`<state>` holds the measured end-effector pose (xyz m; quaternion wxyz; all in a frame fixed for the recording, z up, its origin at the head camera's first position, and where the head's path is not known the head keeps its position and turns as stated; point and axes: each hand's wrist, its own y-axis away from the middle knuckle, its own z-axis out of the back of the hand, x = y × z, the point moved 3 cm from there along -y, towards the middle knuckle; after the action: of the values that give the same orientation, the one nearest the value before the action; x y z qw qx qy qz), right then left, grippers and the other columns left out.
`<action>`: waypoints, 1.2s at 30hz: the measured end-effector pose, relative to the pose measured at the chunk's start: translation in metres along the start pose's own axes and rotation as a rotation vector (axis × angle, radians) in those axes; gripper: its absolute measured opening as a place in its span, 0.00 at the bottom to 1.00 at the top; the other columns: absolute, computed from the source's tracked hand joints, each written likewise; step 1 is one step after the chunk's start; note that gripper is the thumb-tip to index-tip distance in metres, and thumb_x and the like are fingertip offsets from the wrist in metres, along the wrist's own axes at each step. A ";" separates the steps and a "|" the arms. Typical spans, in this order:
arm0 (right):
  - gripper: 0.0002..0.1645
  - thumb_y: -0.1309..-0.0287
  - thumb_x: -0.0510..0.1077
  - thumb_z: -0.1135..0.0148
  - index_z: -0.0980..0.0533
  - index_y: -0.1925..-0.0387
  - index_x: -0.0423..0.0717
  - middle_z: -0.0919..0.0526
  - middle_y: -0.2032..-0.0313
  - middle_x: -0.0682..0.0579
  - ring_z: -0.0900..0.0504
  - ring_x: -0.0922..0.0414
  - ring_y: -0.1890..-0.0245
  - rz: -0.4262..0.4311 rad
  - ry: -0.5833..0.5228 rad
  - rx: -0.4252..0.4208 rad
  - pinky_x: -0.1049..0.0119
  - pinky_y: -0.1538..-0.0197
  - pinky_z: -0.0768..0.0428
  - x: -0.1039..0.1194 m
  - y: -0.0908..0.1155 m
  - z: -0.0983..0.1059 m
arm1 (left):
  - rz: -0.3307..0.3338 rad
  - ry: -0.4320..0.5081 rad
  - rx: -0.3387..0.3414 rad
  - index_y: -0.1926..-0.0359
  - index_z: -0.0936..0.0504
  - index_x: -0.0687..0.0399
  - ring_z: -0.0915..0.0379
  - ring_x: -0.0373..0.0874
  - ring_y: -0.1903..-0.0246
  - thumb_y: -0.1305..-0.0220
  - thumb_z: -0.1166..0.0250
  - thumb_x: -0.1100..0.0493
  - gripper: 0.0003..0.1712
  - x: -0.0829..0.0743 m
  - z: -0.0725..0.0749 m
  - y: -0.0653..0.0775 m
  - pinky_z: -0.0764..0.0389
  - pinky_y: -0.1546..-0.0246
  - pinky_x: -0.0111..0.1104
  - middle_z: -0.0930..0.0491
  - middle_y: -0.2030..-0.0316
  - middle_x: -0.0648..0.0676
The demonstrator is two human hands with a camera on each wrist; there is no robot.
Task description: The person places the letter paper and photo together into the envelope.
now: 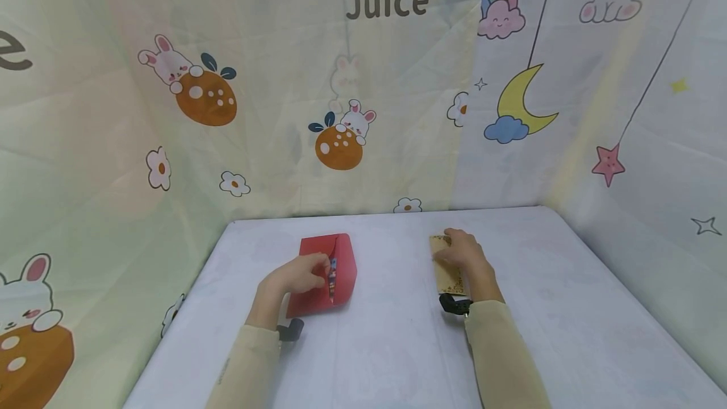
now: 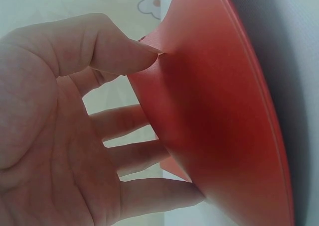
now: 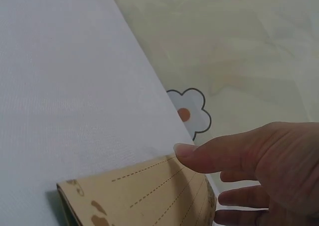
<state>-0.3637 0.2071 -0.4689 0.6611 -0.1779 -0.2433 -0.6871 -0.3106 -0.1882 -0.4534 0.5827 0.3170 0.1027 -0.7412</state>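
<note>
On the left half of the white cloth-covered tabletop (image 1: 397, 346) lies a flat red paper envelope (image 1: 335, 270), its flap side lifted toward the person. Left hand (image 1: 298, 276) rests on the near left part of the red envelope; the left-wrist view shows the thumb (image 2: 124, 54) pressed against the raised red sheet (image 2: 214, 116) while the remaining fingers (image 2: 144, 156) reach behind it, so the sheet is pinched between thumb and fingers. A strip of multicoloured print shows inside the envelope's opening, just right of the left hand's fingertips.

Well to the right of the red envelope lies a tan kraft-paper envelope with brown dashed lines and spots (image 1: 449, 270). Right hand (image 1: 466, 254) lies on top of it with the fingers relaxed and fairly straight; the right-wrist view shows the thumb tip (image 3: 192, 154) touching the edge of the tan paper (image 3: 149, 196), the fingers extended and not curled round it. Both hands are apart, each on its own envelope. Cream-coloured sleeves cover both forearms, each with a dark wrist mount.

Beyond the red envelope, printed fabric walls enclose the tabletop on three sides: rabbits, oranges and daisies, the word "Juice" (image 1: 387, 2), and to the right a rainbow, moon and star.
</note>
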 end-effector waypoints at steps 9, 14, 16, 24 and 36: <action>0.51 0.41 0.49 0.27 0.40 0.23 0.35 0.36 0.26 0.30 0.36 0.32 0.26 0.010 -0.029 -0.002 0.36 0.26 0.36 -0.002 0.000 0.000 | -0.012 -0.004 -0.002 0.56 0.23 0.44 0.26 0.47 0.53 0.42 0.24 0.58 0.17 0.000 0.000 0.000 0.16 0.60 0.40 0.21 0.60 0.48; 0.50 0.41 0.47 0.28 0.40 0.24 0.34 0.35 0.26 0.30 0.37 0.31 0.26 -0.001 -0.022 -0.010 0.36 0.26 0.37 -0.003 0.000 0.000 | -0.016 0.000 0.000 0.57 0.23 0.44 0.26 0.47 0.53 0.42 0.24 0.59 0.17 -0.001 0.001 0.000 0.16 0.60 0.40 0.22 0.60 0.48; 0.50 0.41 0.47 0.28 0.39 0.24 0.34 0.35 0.26 0.30 0.36 0.31 0.26 -0.007 -0.013 -0.011 0.36 0.27 0.36 -0.003 -0.001 0.000 | -0.018 -0.001 0.002 0.57 0.23 0.44 0.26 0.47 0.53 0.42 0.25 0.59 0.16 -0.001 0.001 0.000 0.16 0.61 0.40 0.22 0.60 0.48; 0.50 0.42 0.46 0.27 0.39 0.24 0.35 0.36 0.25 0.31 0.38 0.31 0.25 -0.008 -0.021 -0.004 0.34 0.27 0.37 -0.004 0.000 0.000 | 0.002 0.005 0.000 0.56 0.23 0.43 0.26 0.48 0.52 0.42 0.24 0.58 0.17 -0.002 0.001 0.001 0.15 0.59 0.40 0.21 0.59 0.48; 0.46 0.42 0.42 0.27 0.35 0.25 0.38 0.35 0.26 0.30 0.36 0.31 0.27 0.005 -0.085 0.010 0.34 0.29 0.33 -0.007 -0.003 0.000 | -0.008 0.002 0.001 0.56 0.23 0.45 0.26 0.47 0.52 0.41 0.25 0.59 0.16 -0.002 0.000 0.001 0.16 0.60 0.40 0.22 0.60 0.48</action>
<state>-0.3658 0.2131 -0.4728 0.6529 -0.2042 -0.2741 -0.6760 -0.3092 -0.1870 -0.4518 0.5792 0.3177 0.1042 -0.7434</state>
